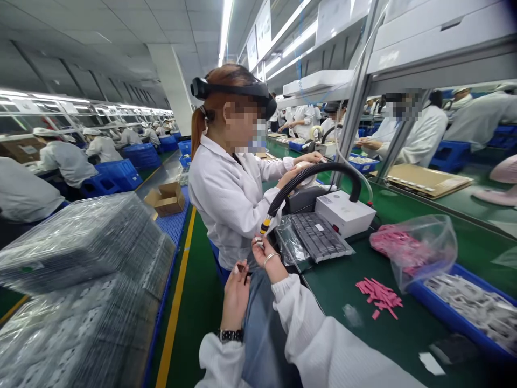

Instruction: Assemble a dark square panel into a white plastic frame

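Observation:
My left hand [236,293], with a dark watch at the wrist, is raised over my lap and pinches a small dark brown piece [241,267] at the fingertips. Ahead and to the right, my right hand [268,252], wearing a bracelet, has its fingers closed on a small white piece [259,241]. That piece is just below the yellow-banded tip [265,226] of a black corrugated hose [307,173]. Whether piece and tip touch, I cannot tell. The hose arches over from a white box [344,213] on the green table.
A co-worker [224,188] in a white coat sits close ahead. On the table [335,285] lie bagged dark parts [319,237], pink strips [378,296], a bag of pink pieces [412,248] and a blue bin [456,312] of white parts. Stacked clear trays [84,253] stand left.

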The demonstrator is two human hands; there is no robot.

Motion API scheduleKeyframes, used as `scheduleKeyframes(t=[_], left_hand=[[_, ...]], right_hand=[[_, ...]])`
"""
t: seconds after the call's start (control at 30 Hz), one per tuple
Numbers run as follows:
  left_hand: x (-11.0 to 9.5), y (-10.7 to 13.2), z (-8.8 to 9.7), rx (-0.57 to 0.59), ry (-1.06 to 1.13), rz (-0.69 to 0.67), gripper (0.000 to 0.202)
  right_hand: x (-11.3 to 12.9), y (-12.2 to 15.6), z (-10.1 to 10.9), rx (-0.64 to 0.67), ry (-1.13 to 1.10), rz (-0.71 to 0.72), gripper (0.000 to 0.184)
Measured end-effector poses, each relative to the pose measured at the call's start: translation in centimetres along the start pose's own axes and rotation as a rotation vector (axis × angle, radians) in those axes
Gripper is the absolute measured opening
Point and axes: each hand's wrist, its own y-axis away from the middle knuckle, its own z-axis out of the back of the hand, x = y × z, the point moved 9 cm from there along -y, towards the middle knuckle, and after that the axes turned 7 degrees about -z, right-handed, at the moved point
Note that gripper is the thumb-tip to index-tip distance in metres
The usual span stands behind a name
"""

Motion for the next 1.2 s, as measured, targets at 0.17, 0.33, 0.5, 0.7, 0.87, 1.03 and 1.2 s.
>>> scheduleKeyframes(t=[0.17, 0.33, 0.5, 0.7, 0.87, 1.03, 1.2], left_hand=[[1.0, -1.8, -1.9, 0.050, 0.004, 0.013, 0.012], [0.8, 1.2, -7.0, 0.261, 0.032, 0.056, 0.032], [2.3, 1.5, -9.8, 0.366, 0.063, 0.163, 0.046], [6.7, -4.1, -7.3, 0.198, 0.030, 0.326, 0.008], [7.8, -6.5, -7.2, 0.136, 0.039, 0.360, 0.016], [6.2, -4.6, -8.8, 0.135, 0.035, 0.349, 0.021], [7.2, 4.6, -12.1, 0.283, 0.033, 0.428, 0.016]], right_hand=[[0.8, 2.3, -0.3, -0.093, 0.044, -0.011, 0.025], [3.9, 9.9, 2.1, -0.154, 0.076, 0.166, 0.018], [7.4, 19.2, 5.7, -0.235, 0.060, 0.440, 0.043], [8.0, 21.5, 6.3, -0.256, 0.074, 0.509, 0.047], [8.5, 21.7, 5.9, -0.192, 0.078, 0.538, 0.048], [9.1, 23.4, 6.5, -0.147, 0.086, 0.545, 0.041], [9.6, 26.2, 6.6, -0.131, 0.105, 0.555, 0.048]])
